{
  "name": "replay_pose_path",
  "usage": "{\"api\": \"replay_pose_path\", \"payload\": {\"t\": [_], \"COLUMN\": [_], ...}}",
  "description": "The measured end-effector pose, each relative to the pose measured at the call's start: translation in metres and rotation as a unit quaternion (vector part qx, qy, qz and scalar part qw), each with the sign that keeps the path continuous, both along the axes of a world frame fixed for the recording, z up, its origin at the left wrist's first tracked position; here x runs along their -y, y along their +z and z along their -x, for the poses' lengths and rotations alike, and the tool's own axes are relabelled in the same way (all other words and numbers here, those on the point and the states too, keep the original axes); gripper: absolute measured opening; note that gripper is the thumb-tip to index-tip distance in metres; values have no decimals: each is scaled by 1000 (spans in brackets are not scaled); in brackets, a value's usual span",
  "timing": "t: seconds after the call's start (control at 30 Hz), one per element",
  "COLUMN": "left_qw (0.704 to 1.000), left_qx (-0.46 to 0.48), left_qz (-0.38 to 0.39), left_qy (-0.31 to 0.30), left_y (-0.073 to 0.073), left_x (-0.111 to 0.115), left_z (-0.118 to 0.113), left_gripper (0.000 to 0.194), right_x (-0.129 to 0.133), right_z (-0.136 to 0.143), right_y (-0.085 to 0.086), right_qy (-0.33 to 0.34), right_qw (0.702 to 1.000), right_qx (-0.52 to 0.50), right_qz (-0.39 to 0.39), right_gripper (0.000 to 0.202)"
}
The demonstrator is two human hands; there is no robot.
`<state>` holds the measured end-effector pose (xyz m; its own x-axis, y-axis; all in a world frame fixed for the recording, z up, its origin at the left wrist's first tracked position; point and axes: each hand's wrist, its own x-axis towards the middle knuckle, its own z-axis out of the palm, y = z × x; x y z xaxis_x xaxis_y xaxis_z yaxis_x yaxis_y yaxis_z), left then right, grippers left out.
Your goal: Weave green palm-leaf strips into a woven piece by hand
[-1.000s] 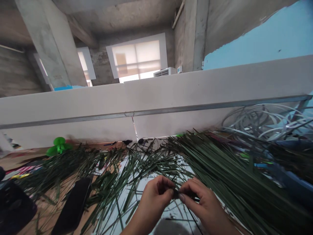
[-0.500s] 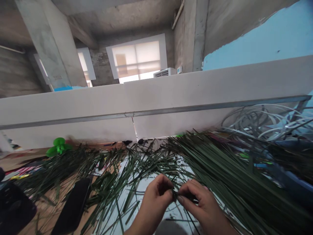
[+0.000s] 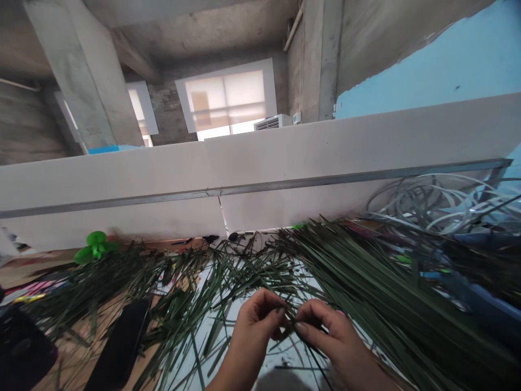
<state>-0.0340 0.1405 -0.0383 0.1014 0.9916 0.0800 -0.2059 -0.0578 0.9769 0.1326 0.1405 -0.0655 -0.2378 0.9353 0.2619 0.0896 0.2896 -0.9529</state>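
Close together at the bottom middle, my two hands work on thin dark green leaf strips (image 3: 291,326). My left hand (image 3: 260,320) is closed, thumb and fingers pinching the strips from the left. From the other side my right hand (image 3: 328,328) pinches them as well, thumb against index finger. Narrow ends of the strips trail down below the fingers. Exactly how the strips cross between the fingertips is too small to make out. Beneath the hands lies a white sheet (image 3: 232,315) strewn with cut leaf pieces (image 3: 215,326).
A large bundle of long green leaves (image 3: 374,288) lies at the right. On the left are a black phone (image 3: 118,347), a green propeller-shaped object (image 3: 96,247) and a dark object (image 3: 24,347). Coiled white strips (image 3: 439,201) sit far right. A white partition (image 3: 260,157) runs behind.
The fingers of my left hand have shifted slightly at the strips, and a small gap shows between the fingertips of both hands. The view has tilted a little.
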Motion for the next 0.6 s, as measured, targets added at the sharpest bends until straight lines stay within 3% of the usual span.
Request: {"api": "replay_pose_path", "payload": {"t": [0.3,0.6], "left_qw": [999,976], "left_qx": [32,137], "left_qz": [-6,90], "left_qy": [-10,-142], "left_y": [4,-3], "left_x": [4,-8], "left_z": [-1,18], "left_gripper": [18,15], "right_x": [5,-4], "right_z": [-1,1], "right_y": [10,-6], "right_qy": [-22,21], "right_qw": [996,997], "right_qx": [70,-61], "right_qz": [-53,39], "right_gripper": [19,24]}}
